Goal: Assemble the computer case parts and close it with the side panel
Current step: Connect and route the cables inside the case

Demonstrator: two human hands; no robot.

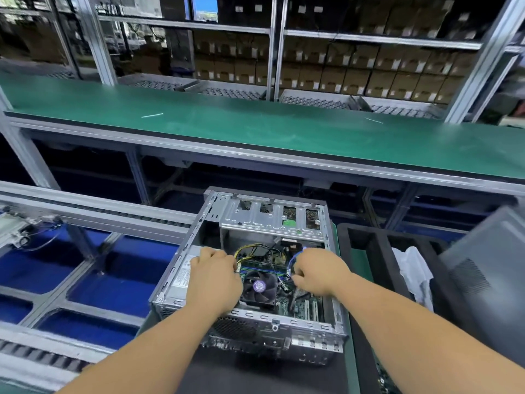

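Note:
An open metal computer case (pixel 335 334) lies on its side in front of me, its inside facing up. Inside I see a CPU cooler fan (pixel 259 288), a silver drive cage (pixel 255 220), a power supply (pixel 181 275) on the left and yellow and black cables (pixel 250 248). My left hand (pixel 216 275) reaches in beside the fan, fingers curled down among the cables; what they hold is hidden. My right hand (pixel 319 273) is curled over a blue cable (pixel 292 261) at the case's right side. A dark grey side panel (pixel 488 277) leans at the far right.
A black foam tray (pixel 366 251) with white plastic wrap (pixel 414 268) sits right of the case. A roller conveyor frame (pixel 93 214) over blue bins (pixel 119 291) runs on the left. Behind is a green-topped bench (pixel 255 123) and shelves of cardboard boxes (pixel 355 69).

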